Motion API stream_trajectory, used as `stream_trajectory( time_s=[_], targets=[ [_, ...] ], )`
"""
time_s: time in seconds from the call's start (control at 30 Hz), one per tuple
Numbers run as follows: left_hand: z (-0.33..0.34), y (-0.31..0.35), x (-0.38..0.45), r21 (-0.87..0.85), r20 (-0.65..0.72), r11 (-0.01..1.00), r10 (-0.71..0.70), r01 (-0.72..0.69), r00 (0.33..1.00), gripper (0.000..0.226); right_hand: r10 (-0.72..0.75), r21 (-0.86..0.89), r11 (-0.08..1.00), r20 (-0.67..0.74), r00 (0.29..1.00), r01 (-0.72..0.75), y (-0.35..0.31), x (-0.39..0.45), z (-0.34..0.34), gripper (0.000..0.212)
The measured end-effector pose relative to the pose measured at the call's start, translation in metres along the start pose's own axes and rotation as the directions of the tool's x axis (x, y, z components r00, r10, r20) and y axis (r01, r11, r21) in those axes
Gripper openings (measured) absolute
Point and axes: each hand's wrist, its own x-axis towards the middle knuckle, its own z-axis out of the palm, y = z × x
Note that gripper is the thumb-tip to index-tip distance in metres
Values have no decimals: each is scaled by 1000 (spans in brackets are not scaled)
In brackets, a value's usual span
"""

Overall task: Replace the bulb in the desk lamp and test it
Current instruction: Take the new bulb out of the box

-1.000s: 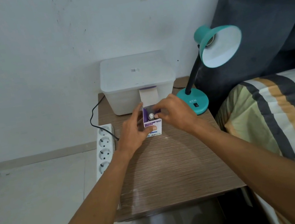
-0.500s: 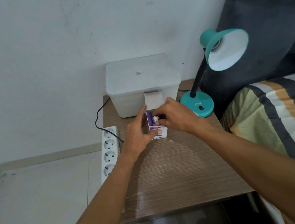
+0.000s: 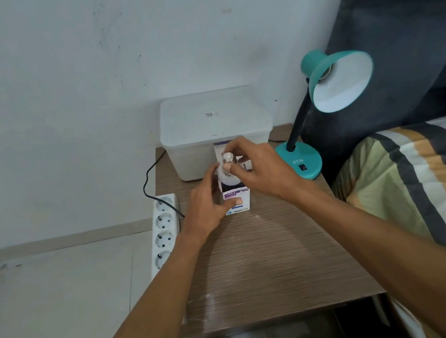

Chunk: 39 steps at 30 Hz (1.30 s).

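Observation:
A small purple and white bulb box [image 3: 237, 200] stands upright on the wooden bedside table [image 3: 264, 259], its top flap open. My left hand [image 3: 206, 201] grips the box from the left side. My right hand [image 3: 257, 167] pinches the metal base of a white bulb [image 3: 227, 172], which is partly lifted out of the box. The teal desk lamp [image 3: 340, 79] stands at the table's right rear, its base [image 3: 302, 162] beside my right hand. Its shade faces the camera and the socket inside holds no bulb.
A white lidded plastic container [image 3: 214, 128] sits at the back of the table against the wall. A white power strip [image 3: 164, 230] with a black cable lies off the table's left edge. A striped bed [image 3: 427, 186] borders the right side.
My right hand has pulled the bulb upward, so its white body now shows above the box. My left hand still holds the box. The camera view has shifted slightly.

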Motion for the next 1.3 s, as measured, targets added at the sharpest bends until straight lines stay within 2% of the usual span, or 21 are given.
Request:
stream_trajectory(
  time_s=[0.13,0.2,0.27,0.33,0.43,0.5,0.6,0.73,0.83,1.0,1.17,1.3],
  targets=[
    [1,-1,-1,-16,4,1000,-15,15,1000,99,111,130,988,-194,975,-86,-4,0,-1,18],
    [1,-1,-1,-18,9,1000,-11,11,1000,99,271,289,938,-266,925,-191,-2,-1,-2,16],
    [1,0,-2,-29,10,1000,-4,5,1000,97,417,387,872,-266,869,-300,6,-2,0,16],
    [1,1,-4,-51,4,999,-2,2,1000,96,526,386,819,-214,823,-424,18,-2,4,22],
    [3,2,-5,-51,-7,999,6,-6,1000,96,679,530,632,-26,733,-566,28,1,8,30],
    [3,1,-5,-59,-4,998,8,-8,1000,96,706,633,503,93,702,-589,27,4,7,29],
    [3,2,-5,-70,-5,997,6,-7,1000,96,703,679,432,158,693,-593,22,7,5,26],
    [4,0,-5,-70,-23,998,-3,1,1000,100,691,706,413,170,703,-576,22,4,3,25],
    [4,0,-5,-71,-26,997,-5,3,1000,99,648,690,463,165,743,-557,25,-3,3,22],
    [3,2,-6,-87,-19,996,9,-11,1000,91,588,703,477,190,786,-528,28,-16,4,23],
    [4,2,-6,-58,-15,998,17,-18,1000,88,547,664,538,193,815,-519,30,-27,9,25],
    [4,3,-6,-57,-13,998,20,-21,1000,86,507,602,658,90,857,-452,33,-31,16,23]
  ],
)
